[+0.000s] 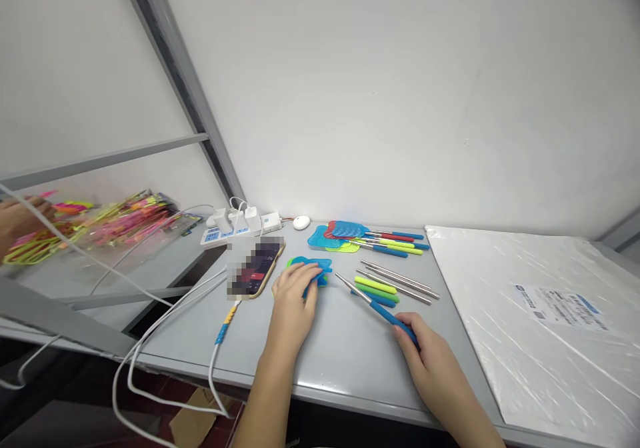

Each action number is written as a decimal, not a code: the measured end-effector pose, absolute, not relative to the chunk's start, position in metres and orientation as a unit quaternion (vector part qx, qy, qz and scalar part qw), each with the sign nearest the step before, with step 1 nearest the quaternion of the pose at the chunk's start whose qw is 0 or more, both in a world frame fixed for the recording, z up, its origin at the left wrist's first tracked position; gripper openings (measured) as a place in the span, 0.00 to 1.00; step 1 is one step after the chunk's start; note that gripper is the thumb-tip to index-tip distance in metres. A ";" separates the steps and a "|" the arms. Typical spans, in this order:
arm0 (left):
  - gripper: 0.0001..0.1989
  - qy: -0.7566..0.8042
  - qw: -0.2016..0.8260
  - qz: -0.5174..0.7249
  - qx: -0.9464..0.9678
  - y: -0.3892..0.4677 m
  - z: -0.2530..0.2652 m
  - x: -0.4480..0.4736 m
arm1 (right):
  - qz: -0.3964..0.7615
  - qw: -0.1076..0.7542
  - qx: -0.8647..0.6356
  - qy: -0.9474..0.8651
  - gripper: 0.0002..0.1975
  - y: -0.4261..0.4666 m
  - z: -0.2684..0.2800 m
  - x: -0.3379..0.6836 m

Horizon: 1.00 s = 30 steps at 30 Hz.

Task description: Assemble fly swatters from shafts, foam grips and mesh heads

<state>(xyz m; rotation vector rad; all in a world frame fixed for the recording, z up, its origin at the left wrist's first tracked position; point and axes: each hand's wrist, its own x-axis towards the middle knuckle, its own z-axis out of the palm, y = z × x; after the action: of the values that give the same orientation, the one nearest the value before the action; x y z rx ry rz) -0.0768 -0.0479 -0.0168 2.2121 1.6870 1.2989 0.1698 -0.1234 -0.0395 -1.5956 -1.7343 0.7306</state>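
My left hand (294, 296) is closed on a blue plastic fly swatter head (324, 263), its fingers covering much of it. Green and blue heads lie beneath and around that hand. In my right hand (427, 349) is a blue handle (384, 313) with a metal rod (350, 286) sticking out of it. The rod's tip points toward the blue head, with a small gap between them. Just behind the handle lie loose yellow, green and blue grips (376, 286) and several bare metal rods (407, 279).
Fly swatters with handles (320, 237) are piled by the wall. A phone (260, 269), power strip (213, 237) and white cables stand left. A plastic-wrapped white board (500, 261) covers the right. Another person's hand (23, 218) touches colourful packaged items (135, 218) at far left.
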 end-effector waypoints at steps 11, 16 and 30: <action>0.15 0.516 -0.037 0.524 0.677 -0.056 -0.011 -0.078 | 0.244 0.394 -0.570 -0.678 0.14 -0.126 -0.040 0.170; 0.17 0.489 -0.036 0.535 0.689 -0.055 -0.011 -0.078 | 0.223 0.402 -0.559 -0.690 0.14 -0.126 -0.037 0.169; 0.24 0.408 -0.087 0.523 0.743 -0.055 -0.013 -0.082 | 0.202 0.394 -0.559 -0.701 0.15 -0.124 -0.047 0.175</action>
<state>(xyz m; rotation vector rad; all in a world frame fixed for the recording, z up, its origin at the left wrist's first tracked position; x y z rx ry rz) -0.0822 -0.0551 -0.0127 2.4723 1.3593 1.7422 0.1753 -0.1244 -0.0471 -1.4174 -1.7784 0.5120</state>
